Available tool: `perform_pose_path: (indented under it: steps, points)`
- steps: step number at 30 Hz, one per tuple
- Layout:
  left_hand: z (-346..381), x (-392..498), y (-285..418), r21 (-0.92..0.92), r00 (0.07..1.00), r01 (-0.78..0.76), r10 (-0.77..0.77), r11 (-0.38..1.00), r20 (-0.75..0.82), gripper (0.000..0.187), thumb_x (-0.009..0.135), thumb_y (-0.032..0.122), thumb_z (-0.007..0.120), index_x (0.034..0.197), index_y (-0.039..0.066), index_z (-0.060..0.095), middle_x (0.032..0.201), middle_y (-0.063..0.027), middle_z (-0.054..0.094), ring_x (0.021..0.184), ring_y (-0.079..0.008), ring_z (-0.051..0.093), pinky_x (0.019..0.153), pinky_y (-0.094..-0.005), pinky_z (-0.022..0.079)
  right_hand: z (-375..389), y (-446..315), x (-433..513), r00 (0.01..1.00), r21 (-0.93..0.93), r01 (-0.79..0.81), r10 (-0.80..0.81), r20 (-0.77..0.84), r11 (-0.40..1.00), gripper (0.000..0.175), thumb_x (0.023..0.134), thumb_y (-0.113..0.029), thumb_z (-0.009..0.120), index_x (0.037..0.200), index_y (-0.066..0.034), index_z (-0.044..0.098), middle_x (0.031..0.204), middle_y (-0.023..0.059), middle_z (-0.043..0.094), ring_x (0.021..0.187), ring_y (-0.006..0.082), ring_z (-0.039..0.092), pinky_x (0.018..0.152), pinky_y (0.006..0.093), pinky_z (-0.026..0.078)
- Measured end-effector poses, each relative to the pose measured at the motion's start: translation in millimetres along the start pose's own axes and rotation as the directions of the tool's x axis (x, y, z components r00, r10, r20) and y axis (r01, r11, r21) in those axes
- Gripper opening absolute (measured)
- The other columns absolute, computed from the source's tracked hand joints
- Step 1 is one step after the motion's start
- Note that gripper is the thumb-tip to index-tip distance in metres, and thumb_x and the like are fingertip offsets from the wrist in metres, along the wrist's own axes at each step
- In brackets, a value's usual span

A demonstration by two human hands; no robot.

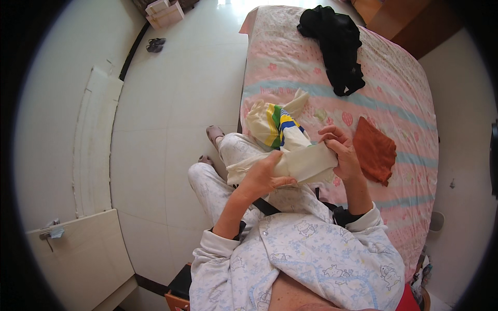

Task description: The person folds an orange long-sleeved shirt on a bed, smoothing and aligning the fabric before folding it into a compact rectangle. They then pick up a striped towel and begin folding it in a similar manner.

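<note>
A cream garment (307, 161) with yellow, green and blue stripes lies partly across my lap and partly on the bed. My left hand (262, 175) grips a flattened part of its cream cloth, thumb on top. At the other end of that flat part, my right hand (340, 149) pinches the edge between thumb and fingers. The striped part (274, 122) is bunched up beyond my hands at the bed's edge. To the right of my right hand, a rust-orange folded cloth (373, 151) rests on the bed.
A pink patterned sheet covers the bed (412, 116); a black garment (336, 46) lies crumpled at its far end. Dark shoes (155, 45) and pink boxes (165, 14) stand on the tiled floor at the upper left. A pale door (83, 260) is at the lower left.
</note>
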State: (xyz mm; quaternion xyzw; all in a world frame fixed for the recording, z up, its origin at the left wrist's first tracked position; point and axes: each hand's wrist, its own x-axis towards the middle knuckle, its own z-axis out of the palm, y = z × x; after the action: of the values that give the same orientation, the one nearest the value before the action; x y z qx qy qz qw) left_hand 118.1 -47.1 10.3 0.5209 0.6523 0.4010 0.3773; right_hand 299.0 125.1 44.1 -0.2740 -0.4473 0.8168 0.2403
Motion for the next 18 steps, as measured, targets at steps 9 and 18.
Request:
perform_pose_path:
  steps: [9,18]
  points:
    - [4,-3,9,-0.614,0.991,0.091,-0.135,0.784,-0.025,0.027,0.083,-0.005,0.051,0.11,0.0,0.053,0.096,-0.0098,0.059,0.088,-0.0158,0.057,0.082,-0.0275,0.046,23,-4,-33,0.934,-0.895,0.348,-0.028,0.355,0.279,0.062,0.079,-0.005,0.068,0.137,-0.0085,0.046,0.097,0.0104,0.063,0.083,0.0262,0.065,0.072,0.0327,0.051]
    - [32,-7,29,-0.093,0.989,0.129,-0.121,0.987,0.087,0.024,0.088,0.012,0.065,0.106,0.003,0.051,0.092,-0.0139,0.063,0.085,-0.0195,0.061,0.076,-0.0298,0.048,4,12,-16,0.958,-0.35,0.256,-0.284,-0.029,0.901,0.036,0.081,0.005,0.058,0.116,-0.0027,0.063,0.102,0.0027,0.065,0.092,0.0125,0.061,0.081,0.0249,0.049]
